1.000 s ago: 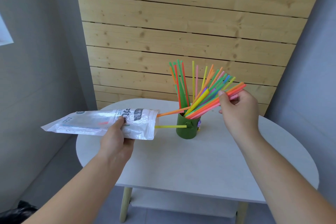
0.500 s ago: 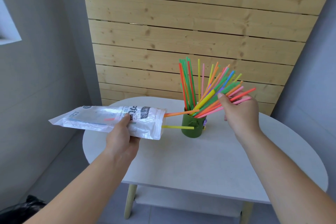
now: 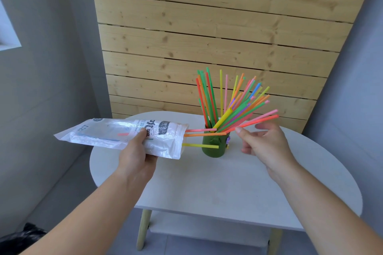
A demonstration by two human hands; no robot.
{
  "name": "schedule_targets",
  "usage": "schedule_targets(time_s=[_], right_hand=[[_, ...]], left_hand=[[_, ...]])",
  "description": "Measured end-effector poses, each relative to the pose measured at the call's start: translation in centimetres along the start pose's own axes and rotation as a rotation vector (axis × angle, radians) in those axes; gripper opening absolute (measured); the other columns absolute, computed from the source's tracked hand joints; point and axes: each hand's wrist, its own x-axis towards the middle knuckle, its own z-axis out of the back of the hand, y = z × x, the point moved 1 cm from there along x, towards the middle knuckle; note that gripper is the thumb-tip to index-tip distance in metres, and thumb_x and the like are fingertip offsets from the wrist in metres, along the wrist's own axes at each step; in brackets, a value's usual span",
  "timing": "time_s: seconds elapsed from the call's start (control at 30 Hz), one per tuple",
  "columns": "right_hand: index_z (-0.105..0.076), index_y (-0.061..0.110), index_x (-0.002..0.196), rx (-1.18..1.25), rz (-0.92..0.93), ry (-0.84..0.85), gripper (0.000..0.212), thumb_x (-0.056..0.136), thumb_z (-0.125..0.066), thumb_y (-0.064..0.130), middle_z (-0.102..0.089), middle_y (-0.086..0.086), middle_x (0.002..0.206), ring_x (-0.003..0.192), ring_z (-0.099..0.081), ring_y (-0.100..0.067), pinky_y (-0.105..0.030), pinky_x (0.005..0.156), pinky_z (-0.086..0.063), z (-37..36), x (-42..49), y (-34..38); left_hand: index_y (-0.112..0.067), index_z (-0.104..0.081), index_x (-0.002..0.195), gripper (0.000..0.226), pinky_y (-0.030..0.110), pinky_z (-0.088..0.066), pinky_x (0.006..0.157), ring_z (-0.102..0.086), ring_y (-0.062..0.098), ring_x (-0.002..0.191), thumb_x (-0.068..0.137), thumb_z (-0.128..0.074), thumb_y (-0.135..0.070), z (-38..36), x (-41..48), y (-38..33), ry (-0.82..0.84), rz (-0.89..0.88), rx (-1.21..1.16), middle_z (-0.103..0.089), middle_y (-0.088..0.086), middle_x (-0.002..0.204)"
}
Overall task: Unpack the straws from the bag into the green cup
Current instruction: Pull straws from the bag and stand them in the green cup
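Observation:
A green cup [image 3: 215, 149] stands on the white table [image 3: 217, 182], full of several coloured straws [image 3: 234, 105] that fan up and to the right. My left hand [image 3: 136, 157] grips a clear plastic straw bag [image 3: 116, 134] held level, its mouth pointing at the cup. Three straws stick out of the bag's mouth: a pink one [image 3: 200, 130], an orange one [image 3: 204, 134] and a yellow one [image 3: 200, 145]. A few more show through the plastic. My right hand [image 3: 263, 143] hovers just right of the cup below the lowest straws, fingers spread, holding nothing.
A wooden slat wall [image 3: 207, 37] rises behind the table, with grey walls on both sides. The table has pale wooden legs [image 3: 143, 230] and a lower shelf. A dark bag [image 3: 22, 238] lies on the floor at the bottom left.
My right hand has let go of the bunch of straws, which now rests in the cup, and has dropped slightly with fingers apart. The bag stays in my left hand.

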Motion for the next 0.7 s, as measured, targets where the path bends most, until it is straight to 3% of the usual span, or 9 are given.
schedule_targets(time_s=[0.17,0.33,0.43,0.57,0.7], right_hand=[[-0.059,0.004,0.104,-0.003,-0.281,0.218,0.045,0.094,-0.059,0.048,-0.062,-0.015,0.089,0.066,-0.063,-0.027,-0.038,0.061,-0.059,-0.3,-2.4,0.6],[-0.055,0.018,0.107,0.116,-0.171,0.293,0.039,0.103,-0.036,0.052,-0.063,-0.019,0.099,0.055,-0.062,-0.026,-0.034,0.052,-0.054,-2.7,-4.3,0.9],[-0.056,0.023,0.101,0.098,-0.094,0.259,0.031,0.104,-0.035,0.046,-0.061,-0.016,0.100,0.047,-0.059,-0.021,-0.029,0.046,-0.050,-3.8,-4.5,0.6],[-0.061,0.017,0.093,0.160,-0.126,0.213,0.027,0.104,-0.045,0.035,-0.058,-0.009,0.081,0.041,-0.051,-0.016,-0.024,0.040,-0.039,-4.4,-4.3,0.2],[-0.065,0.007,0.090,0.367,-0.235,0.266,0.018,0.100,-0.056,0.018,-0.060,-0.008,0.073,0.050,-0.055,-0.016,-0.023,0.042,-0.046,-4.7,-4.5,0.6]], left_hand=[[-0.006,-0.065,0.128,0.028,0.029,-0.062,0.080,-0.076,0.015,0.103,0.100,-0.063,-0.013,-0.3,-0.3,0.2,0.017,-0.009,-0.002,-0.076,0.004,0.121],[-0.006,-0.067,0.124,0.025,0.030,-0.061,0.083,-0.076,0.016,0.102,0.100,-0.064,-0.013,-1.1,-1.0,0.7,0.055,-0.021,0.045,-0.076,0.005,0.121],[-0.006,-0.066,0.126,0.027,0.030,-0.062,0.082,-0.076,0.017,0.103,0.100,-0.064,-0.014,-1.5,-1.5,1.2,0.082,-0.022,0.069,-0.077,0.006,0.119],[-0.006,-0.067,0.124,0.026,0.030,-0.061,0.084,-0.076,0.017,0.102,0.100,-0.064,-0.014,-1.6,-1.8,1.1,0.088,-0.067,0.094,-0.077,0.006,0.117],[-0.010,-0.069,0.114,0.016,0.027,-0.061,0.075,-0.078,0.012,0.087,0.099,-0.065,-0.014,-1.5,-1.9,0.7,0.081,-0.124,0.100,-0.080,0.000,0.101]])
